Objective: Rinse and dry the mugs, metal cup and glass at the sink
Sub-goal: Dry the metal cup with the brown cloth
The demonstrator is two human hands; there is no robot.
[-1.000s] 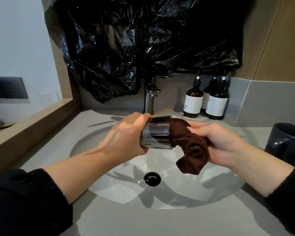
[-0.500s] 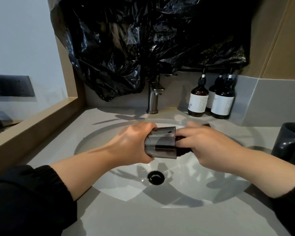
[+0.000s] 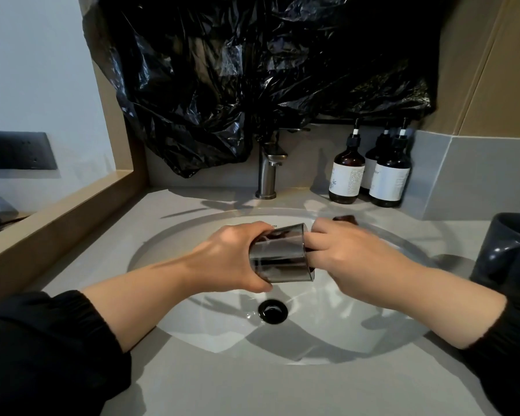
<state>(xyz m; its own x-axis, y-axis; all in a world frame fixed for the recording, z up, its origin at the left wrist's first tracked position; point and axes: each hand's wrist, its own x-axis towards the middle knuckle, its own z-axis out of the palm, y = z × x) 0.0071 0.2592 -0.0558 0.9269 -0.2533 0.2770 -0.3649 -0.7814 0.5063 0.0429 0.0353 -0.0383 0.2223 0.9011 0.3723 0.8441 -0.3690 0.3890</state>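
Observation:
A smoky grey glass [image 3: 281, 253] lies on its side over the white sink basin [image 3: 216, 334], mouth to the right. My left hand [image 3: 231, 256] grips its base end. My right hand [image 3: 345, 259] holds a brown cloth [image 3: 344, 219] and has its fingers pushed into the glass mouth with the cloth; only a scrap of cloth shows behind the hand and some through the glass wall. A dark blue mug [image 3: 511, 253] stands upright on the counter at the right edge. No metal cup is in view.
The steel tap [image 3: 267, 172] stands behind the basin, not running. Three brown pump bottles [image 3: 369, 175] stand at the back right. A black plastic sheet [image 3: 252, 70] hangs over the wall above. The black drain [image 3: 272, 310] lies below the glass. A wooden ledge [image 3: 54, 217] borders the left.
The cloth, earlier hanging outside the glass mouth, has been pushed inside by my right hand. My left hand keeps its grip on the glass.

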